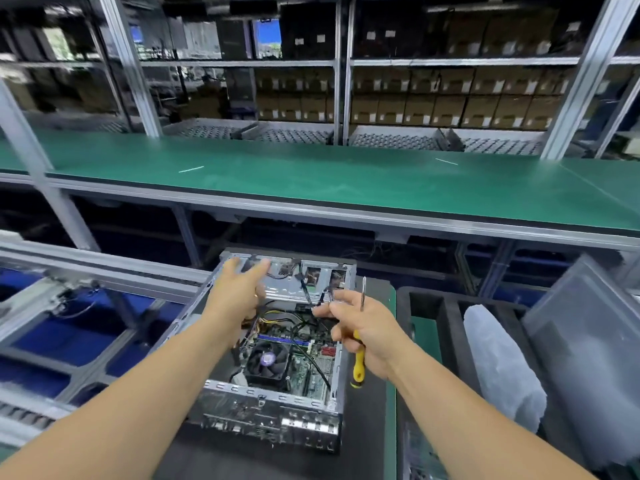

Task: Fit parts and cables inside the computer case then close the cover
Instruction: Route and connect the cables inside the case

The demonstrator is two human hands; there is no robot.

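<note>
Head view: both forearms reach forward over the open computer case (277, 400). Left hand (239, 292) is stretched out above the far-left part of the case, fingers straight and spread, holding nothing; whether the fingertips touch the drive bay (294, 282) cannot be told, motion blur. Right hand (363, 327) is over the case's right side, fingers curled round a screwdriver (360, 358). Its yellow-and-black handle hangs below the palm, and the metal shaft sticks up past the knuckles; long axis near vertical, tip upward. The index finger and thumb extend left toward the black cables (311, 323); contact is unclear.

Case lies on a dark mat (367, 427), cover off, long axis running away from the camera, rear port panel nearest. Cooler fan (266, 362) faces up. Green bench (311, 174) lies beyond, well apart.
</note>
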